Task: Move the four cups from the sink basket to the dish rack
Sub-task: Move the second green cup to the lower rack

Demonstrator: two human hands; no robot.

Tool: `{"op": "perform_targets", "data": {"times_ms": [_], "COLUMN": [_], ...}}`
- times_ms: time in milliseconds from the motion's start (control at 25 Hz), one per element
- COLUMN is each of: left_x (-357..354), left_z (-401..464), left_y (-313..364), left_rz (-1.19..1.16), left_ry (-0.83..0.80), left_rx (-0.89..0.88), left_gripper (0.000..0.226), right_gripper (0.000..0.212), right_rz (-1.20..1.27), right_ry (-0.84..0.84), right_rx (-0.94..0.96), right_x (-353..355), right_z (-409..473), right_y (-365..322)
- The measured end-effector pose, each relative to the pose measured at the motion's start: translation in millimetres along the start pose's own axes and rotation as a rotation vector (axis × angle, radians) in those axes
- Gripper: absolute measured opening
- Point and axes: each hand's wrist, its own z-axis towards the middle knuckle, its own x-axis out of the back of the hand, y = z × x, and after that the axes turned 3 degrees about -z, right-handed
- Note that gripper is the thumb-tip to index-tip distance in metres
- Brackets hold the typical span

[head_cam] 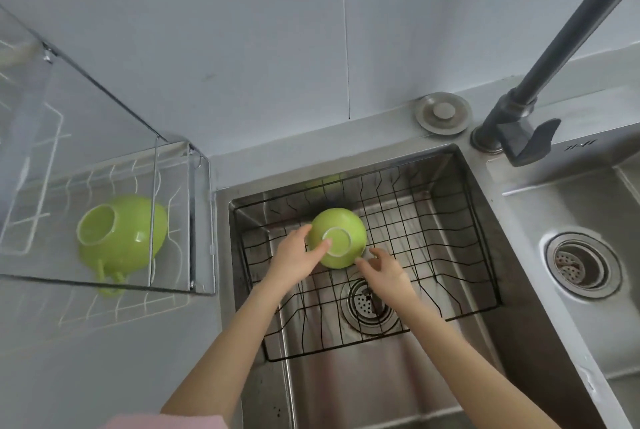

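**Cup held bottom-up over the sink basket**

A green cup (pixel 337 238) sits upside down above the middle of the black wire basket (pixel 450 290), its pale foot ring facing the camera. The left hand (pixel 294 255) grips it from the left: the thumb lies across the foot ring and the other fingers (pixel 306 229) curl round the far left side, so the hand is closed on the cup. The right hand (pixel 384 269) is at the cup's lower right with its fingers spread apart; one fingertip reaches the cup's rim, but I cannot tell whether it truly touches. Both bare forearms come up from the lower edge, and a strip of pink sleeve (pixel 166 421) shows at the bottom left.

The basket rests inside the left sink (pixel 467 193), over its drain (pixel 367 304). Only this one cup shows in the basket; a green blur on the sink's far wall looks like a reflection.

On the worktop (pixel 104 376) left of the sink stands the dish rack (pixel 104 186), white wire behind clear panels. At least one green cup (pixel 121 234) lies in it near its front right corner, upside down, a handle poking toward the front; more may be stacked there, which I cannot tell.

A dark faucet (pixel 526 117) rises from the sink's far right corner, a round metal cap (pixel 443 113) just left of it. A second sink (pixel 588 207) with its own drain lies to the right.
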Motion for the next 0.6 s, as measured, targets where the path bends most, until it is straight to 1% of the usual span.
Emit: {"op": "perform_targets", "data": {"times_ms": [120, 200, 320, 440, 600], "left_x": [-4, -7, -12, -12, -15], "left_z": [17, 23, 28, 30, 23], "left_y": [2, 3, 0, 0, 5], "left_rz": [-0.039, -0.012, -0.021, -0.084, -0.077], "left_ry": [-0.01, -0.005, 0.015, 0.036, 0.076], "left_rx": [0.033, 0.04, 0.05, 0.07, 0.06], "left_gripper": [0.066, 0.07, 0.069, 0.068, 0.065], "right_gripper": [0.049, 0.052, 0.057, 0.057, 0.043], "right_rz": [0.097, 0.14, 0.185, 0.187, 0.092], "right_ry": [0.004, 0.009, 0.024, 0.036, 0.041], "right_rx": [-0.047, -0.065, -0.078, -0.074, -0.041], "right_x": [-5, -10, -15, -15, -14], "right_z": [16, 25, 33, 35, 28], "right_y": [-3, -3, -2, -1, 0]}}
